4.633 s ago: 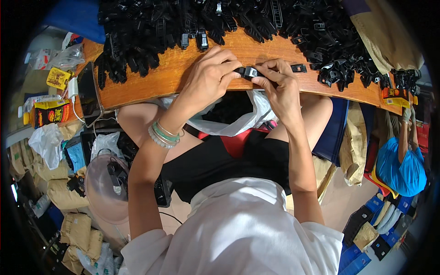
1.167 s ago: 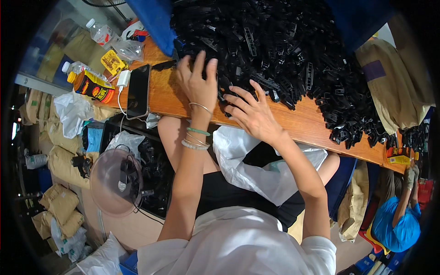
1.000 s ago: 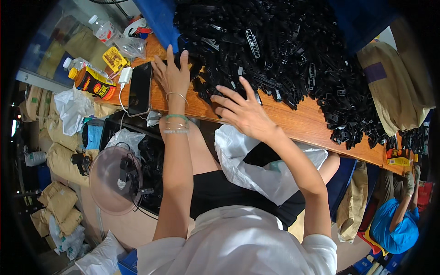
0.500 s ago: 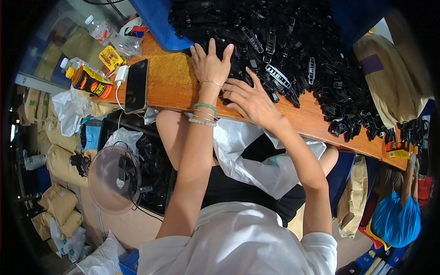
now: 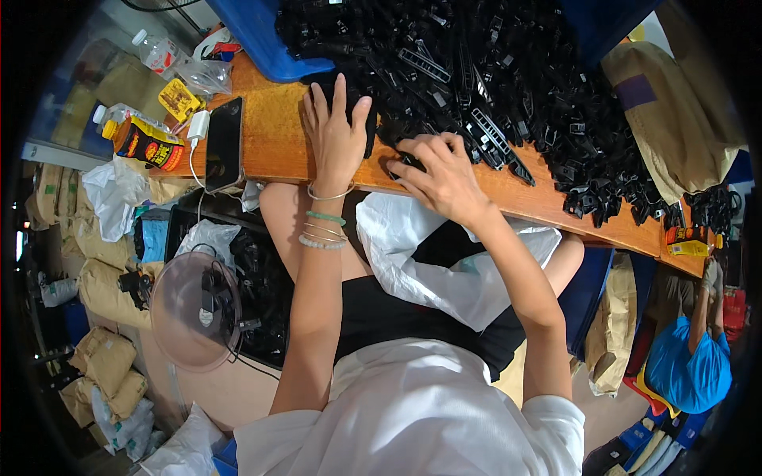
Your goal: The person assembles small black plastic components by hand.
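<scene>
Table [image 5: 270,135] heaped with black plastic parts [image 5: 476,71], two hands near its front edge

The parts cover the table's middle and far side and run toward its right end; bare orange-brown wood shows at its left and along its front edge. On the table, left of the heap's front, the left hand [image 5: 337,139] lies with fingers straight and spread, released, black pieces against its fingertips and thumb. Near the table's front edge, the right hand [image 5: 440,174] has its fingers curled over a dark piece [image 5: 413,161]; I cannot tell whether it is grasped.

At the table's left end lie a phone [image 5: 224,143] and a white charger [image 5: 198,125], beside a bottle with a black and yellow label [image 5: 151,143]. Blue plastic [image 5: 266,44] borders the table's far left; a brown bag [image 5: 671,119] with a purple patch leans over its right side. Below the table's front edge, a white plastic bag [image 5: 444,282] spreads across the lap. Left of the lap and below the table stand a clear tub [image 5: 171,317] and a crate of black items [image 5: 266,317], with brown packages [image 5: 107,357] farther left. Beyond the table's right end is another person in blue [image 5: 689,369].
</scene>
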Motion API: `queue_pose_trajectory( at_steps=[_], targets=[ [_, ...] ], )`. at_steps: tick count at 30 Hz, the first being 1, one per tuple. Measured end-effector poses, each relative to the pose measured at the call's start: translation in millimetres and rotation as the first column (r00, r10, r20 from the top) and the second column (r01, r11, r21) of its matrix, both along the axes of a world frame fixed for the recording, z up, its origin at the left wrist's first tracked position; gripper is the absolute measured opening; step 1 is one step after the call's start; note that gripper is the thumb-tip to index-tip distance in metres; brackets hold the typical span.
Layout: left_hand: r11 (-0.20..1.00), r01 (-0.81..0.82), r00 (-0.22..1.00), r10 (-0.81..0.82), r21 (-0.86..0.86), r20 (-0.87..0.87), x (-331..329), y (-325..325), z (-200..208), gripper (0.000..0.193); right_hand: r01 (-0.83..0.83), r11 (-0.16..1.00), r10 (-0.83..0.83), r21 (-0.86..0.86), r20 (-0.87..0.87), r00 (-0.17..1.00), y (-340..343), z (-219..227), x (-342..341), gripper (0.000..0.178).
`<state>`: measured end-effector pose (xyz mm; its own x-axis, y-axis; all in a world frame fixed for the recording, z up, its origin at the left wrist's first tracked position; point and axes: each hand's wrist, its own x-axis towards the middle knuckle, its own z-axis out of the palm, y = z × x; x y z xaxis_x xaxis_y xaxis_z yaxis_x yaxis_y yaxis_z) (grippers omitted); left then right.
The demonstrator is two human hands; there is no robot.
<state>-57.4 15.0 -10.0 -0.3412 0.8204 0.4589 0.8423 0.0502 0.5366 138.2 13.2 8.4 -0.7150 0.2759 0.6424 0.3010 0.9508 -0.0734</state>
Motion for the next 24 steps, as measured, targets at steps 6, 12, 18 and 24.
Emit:
queue_pose_trajectory(
  at_steps=[6, 12, 18, 24],
  targets=[
    [0.986, 0.028, 0.999, -0.024, 0.162, -0.023, 4.8, 2.5, 0.9, 0.059, -0.022, 1.0, 0.022, -0.009, -0.009, 1.0, -3.6, -5.2, 3.8, 0.035],
    [0.97, 0.04, 0.986, -0.077, 0.24, 0.148, 1.7, -31.2, -2.2, 0.044, 0.041, 0.981, -0.067, -0.189, -0.134, 0.989, -25.1, -10.5, 19.3, 0.037],
    [0.861, 0.389, 0.911, -0.306, 0.329, -0.276, 19.7, -54.1, -1.5, 0.031, 0.152, 0.94, -0.205, -0.305, -0.153, 0.967, -39.7, -18.5, 38.8, 0.031],
    [0.868, 0.46, 0.872, -0.4, 0.188, -0.283, 34.0, -42.8, 11.7, 0.032, 0.295, 0.873, -0.346, -0.389, -0.066, 0.936, -48.1, -8.0, 41.4, 0.03]
  ],
)
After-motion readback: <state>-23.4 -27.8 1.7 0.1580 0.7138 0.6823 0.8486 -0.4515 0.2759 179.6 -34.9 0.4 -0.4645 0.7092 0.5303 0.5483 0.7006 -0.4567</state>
